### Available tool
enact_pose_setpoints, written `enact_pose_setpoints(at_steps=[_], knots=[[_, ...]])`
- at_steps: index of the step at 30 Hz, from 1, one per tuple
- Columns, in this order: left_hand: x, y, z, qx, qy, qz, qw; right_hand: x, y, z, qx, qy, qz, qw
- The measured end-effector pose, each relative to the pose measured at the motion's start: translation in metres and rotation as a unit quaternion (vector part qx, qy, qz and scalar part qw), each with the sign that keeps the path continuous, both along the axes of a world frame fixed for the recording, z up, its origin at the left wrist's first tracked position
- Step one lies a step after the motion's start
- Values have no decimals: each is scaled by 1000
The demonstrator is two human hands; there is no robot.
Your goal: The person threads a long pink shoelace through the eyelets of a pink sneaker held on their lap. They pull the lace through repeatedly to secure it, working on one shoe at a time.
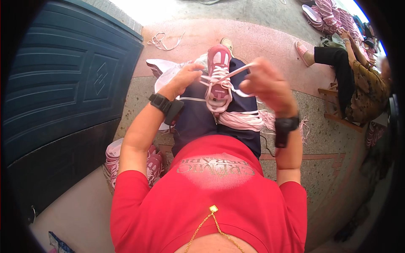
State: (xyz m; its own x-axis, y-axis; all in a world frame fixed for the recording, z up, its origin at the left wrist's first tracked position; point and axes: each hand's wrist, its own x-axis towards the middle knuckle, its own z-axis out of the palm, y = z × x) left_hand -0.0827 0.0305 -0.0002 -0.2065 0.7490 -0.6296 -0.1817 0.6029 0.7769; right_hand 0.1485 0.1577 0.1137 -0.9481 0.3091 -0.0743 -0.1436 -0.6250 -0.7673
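Note:
A pink and white sneaker [220, 90] rests between my thighs, its toe pointing away from me and its laces criss-crossed over the tongue. From its upper eyelets a flat pale shoelace [236, 72] stretches up to my right hand [270, 84], which is closed on it and smeared by motion. On the other side my left hand [185, 78] pinches a lace strand beside the shoe, fingers closed. A bundle of pink-white laces [240, 121] lies across my lap, just nearer to me than the shoe's heel.
Several pink sneakers [155, 165] stand on the floor at my left. Loose lace [159, 41] lies beyond them near the dark blue door [55, 63]. To the right a person [367, 92] sits on a wooden stool, beside piled pink shoe parts [327, 17].

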Motion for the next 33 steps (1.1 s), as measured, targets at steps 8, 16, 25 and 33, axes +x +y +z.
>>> enact_pose_setpoints(at_steps=[8,16,25,33], knots=[[41,43,23,216,125,-308,918,13,14,75,40,227,-8,973],[33,40,44,162,-34,-284,944,11,30,52,-19,34,-234,972],[-163,-41,-7,184,-244,421,854,153,98,-120,-206,62,-377,901],[-44,-47,-29,-23,-121,102,987,60,-39,-145,295,-323,-112,892]])
